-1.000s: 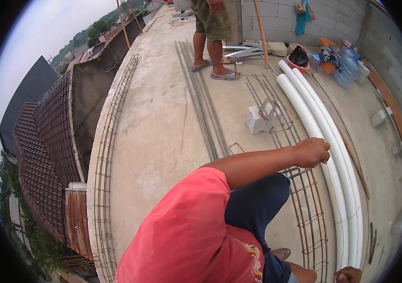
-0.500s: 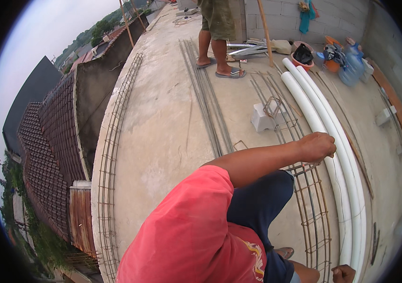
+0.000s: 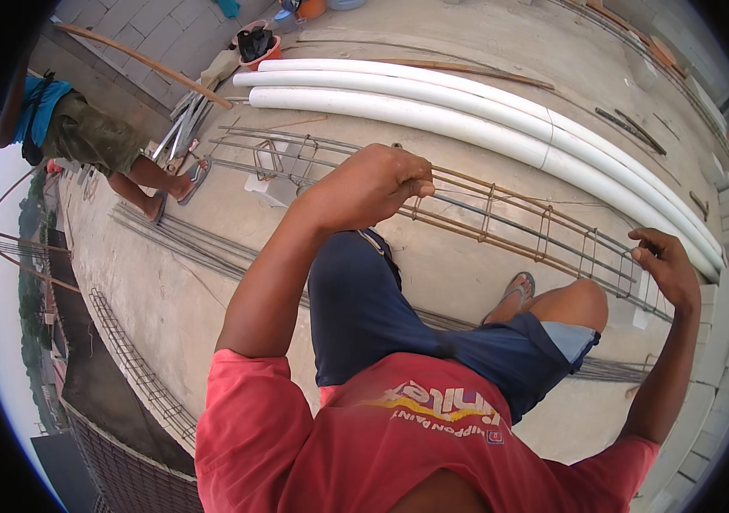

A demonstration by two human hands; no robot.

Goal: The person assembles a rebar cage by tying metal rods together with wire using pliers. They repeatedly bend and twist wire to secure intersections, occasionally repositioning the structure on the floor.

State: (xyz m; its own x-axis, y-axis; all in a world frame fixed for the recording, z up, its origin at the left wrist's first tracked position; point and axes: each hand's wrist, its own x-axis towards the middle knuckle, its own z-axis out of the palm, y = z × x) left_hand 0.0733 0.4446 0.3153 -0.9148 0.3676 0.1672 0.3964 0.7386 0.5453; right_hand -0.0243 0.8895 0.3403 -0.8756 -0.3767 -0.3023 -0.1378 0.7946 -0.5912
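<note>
A long steel rebar cage (image 3: 514,234), tied with square stirrups, stretches across in front of my knees. Over its left part is my left hand (image 3: 377,186), its fingers curled in and pressed together; whatever they grip is hidden. A thin wire-like line runs near the cage to the right of that hand. My right hand (image 3: 669,263) is raised by the cage's right end, with thumb and forefinger bent and a gap between them. Nothing shows in it. Below the cage are my bent knees in dark blue shorts.
Three white pipes (image 3: 416,111) lie beyond the cage. A white block (image 3: 270,190) supports its left part. Loose rebar (image 3: 189,244) lies behind my legs. A co-worker's sandaled feet (image 3: 178,190) stand at left, near a leaning wooden pole (image 3: 142,61). Grey blocks (image 3: 702,389) line the right.
My view has swung round to the right, so the cage and pipes now run crosswise. Both hands now show above the cage; before, my right hand was at the lower edge.
</note>
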